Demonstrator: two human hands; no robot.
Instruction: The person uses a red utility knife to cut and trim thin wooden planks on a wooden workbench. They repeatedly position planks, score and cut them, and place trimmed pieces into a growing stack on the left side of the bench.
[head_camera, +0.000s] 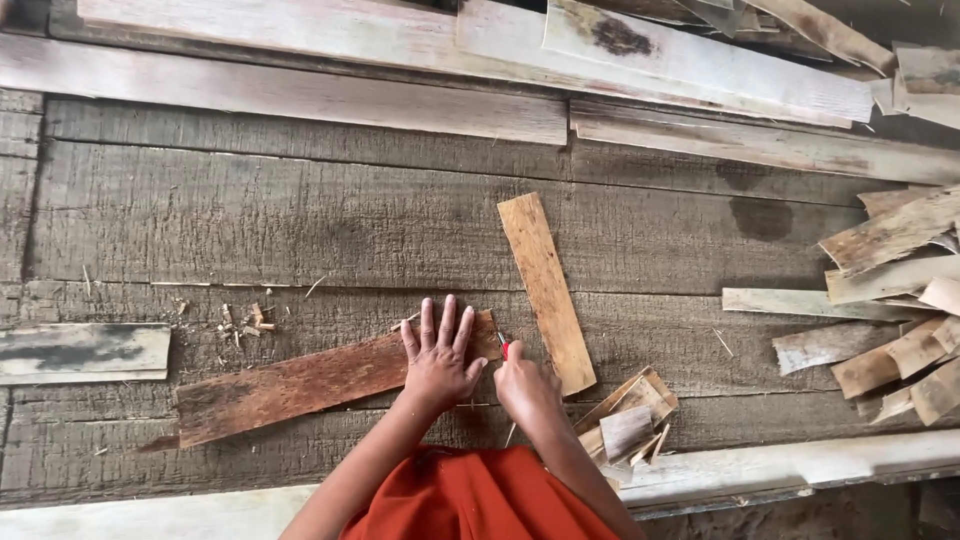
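Observation:
My left hand (440, 355) lies flat, fingers spread, pressing down the right end of a long reddish-brown wooden strip (290, 385) that runs to the left across the grey plank floor. My right hand (527, 388) is closed around a small red-handled tool (504, 346), its tip at the strip's end just right of my left hand. A lighter tan wooden strip (547, 290) lies upright-diagonal beside my right hand, touching or nearly touching it. An orange garment (480, 500) covers my lap at the bottom.
A small heap of cut wood pieces (630, 420) sits right of my right hand. Several loose slats (890, 310) pile up at the right edge. Long pale boards (300, 90) lie along the top. A weathered board piece (80, 350) lies at left, chips (245, 320) nearby.

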